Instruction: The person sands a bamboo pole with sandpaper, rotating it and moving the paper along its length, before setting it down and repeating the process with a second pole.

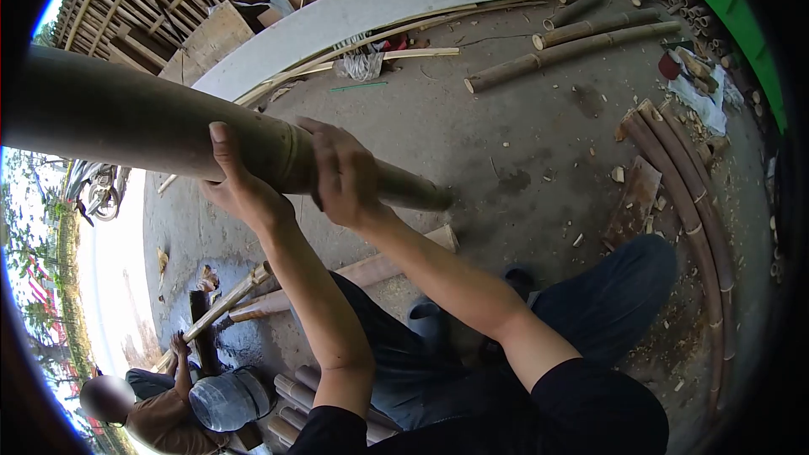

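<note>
A thick bamboo pole [143, 122] slants across the upper left of the head view. Its near end looms large at the left edge, and its far end points down toward the concrete floor near the middle. My left hand [249, 185] cradles the pole from below, thumb up along its side. Just past a ringed node, my right hand [347, 175] wraps the pole with its fingers over the top. Part of each palm is hidden. Below my forearms, another bamboo pole [366, 272] lies near my feet.
At lower left a person [173, 421] sits by a blue plastic drum [229, 398], one hand on a bamboo length. Split bamboo [674, 177] curves along the right. Bamboo poles [573, 48] and a long white board [379, 13] lie at the back. Chips litter the floor.
</note>
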A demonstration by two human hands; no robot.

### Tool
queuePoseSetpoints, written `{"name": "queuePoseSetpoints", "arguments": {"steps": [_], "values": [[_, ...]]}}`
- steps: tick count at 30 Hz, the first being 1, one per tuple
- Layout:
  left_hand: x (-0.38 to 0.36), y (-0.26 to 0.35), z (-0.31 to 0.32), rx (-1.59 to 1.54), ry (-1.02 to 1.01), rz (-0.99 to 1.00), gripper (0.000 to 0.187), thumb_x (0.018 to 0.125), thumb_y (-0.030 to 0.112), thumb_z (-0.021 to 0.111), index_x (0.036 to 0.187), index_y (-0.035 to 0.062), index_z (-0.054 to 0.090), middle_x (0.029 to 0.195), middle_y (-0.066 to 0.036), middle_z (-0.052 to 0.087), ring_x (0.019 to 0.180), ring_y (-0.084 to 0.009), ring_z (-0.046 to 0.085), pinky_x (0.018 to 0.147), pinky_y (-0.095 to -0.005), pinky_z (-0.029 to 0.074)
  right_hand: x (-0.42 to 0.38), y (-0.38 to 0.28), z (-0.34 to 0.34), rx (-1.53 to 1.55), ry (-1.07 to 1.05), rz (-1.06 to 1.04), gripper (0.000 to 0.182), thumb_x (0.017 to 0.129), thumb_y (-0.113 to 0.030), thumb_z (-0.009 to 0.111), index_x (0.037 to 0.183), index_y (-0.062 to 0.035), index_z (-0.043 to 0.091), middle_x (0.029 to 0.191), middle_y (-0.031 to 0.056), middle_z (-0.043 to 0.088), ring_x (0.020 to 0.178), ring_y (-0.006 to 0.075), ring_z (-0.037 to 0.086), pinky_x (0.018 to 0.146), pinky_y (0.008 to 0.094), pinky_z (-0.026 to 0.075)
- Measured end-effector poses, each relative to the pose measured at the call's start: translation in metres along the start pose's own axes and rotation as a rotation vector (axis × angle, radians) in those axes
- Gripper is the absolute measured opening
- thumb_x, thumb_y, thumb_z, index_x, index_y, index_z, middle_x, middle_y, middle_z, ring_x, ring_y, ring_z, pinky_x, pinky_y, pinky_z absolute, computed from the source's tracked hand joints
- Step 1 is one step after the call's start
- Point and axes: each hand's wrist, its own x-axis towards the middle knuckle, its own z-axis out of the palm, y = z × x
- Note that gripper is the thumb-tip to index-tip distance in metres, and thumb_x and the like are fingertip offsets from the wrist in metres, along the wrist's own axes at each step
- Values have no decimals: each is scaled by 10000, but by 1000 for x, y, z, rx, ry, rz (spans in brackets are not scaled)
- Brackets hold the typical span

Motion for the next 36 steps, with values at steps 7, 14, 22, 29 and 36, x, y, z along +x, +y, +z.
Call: {"name": "queuePoseSetpoints", "arguments": {"steps": [7,14,22,29,36], "values": [[-5,6,-25,-486,-267,-239,777,946,508,678,1422,-68,465,1319,-197,583,1209,-306,593,1063,-449,478,38,-84,19,1,43,-273,470,1036,-210,446,1437,29,509,1249,270,652,1133,433,630,1015,510,475],[27,-23,-33,-168,-120,-114,783,953,560,621,1474,2,448,1370,-172,572,1279,-316,562,1105,-455,456,-127,161,-54,-365,43,234,568,1120,-357,275,1395,45,568,1329,266,638,1202,439,624,1049,492,459],[26,-22,-32,-245,-304,-53,756,1006,545,587,1458,-41,433,1367,-207,550,1217,-293,592,1034,-431,505,49,-60,40,128,-183,-189,729,1083,-541,282,1592,-20,272,1337,333,593,1236,493,590,1057,509,458],[24,-21,-43,-194,-117,-60,816,1002,604,572,1509,-6,383,1420,-184,529,1275,-286,554,1095,-429,449,-15,8,22,-91,-172,-187,858,1056,-590,322,1582,77,201,1387,348,514,1223,471,549,1065,527,417],[23,-16,-44,-187,-93,-77,825,979,574,637,1492,-26,399,1443,-157,513,1319,-270,519,1126,-423,412,-116,128,-58,-216,-230,289,879,1068,-609,231,1575,108,184,1567,341,333,1451,441,371,1223,500,216]]}}
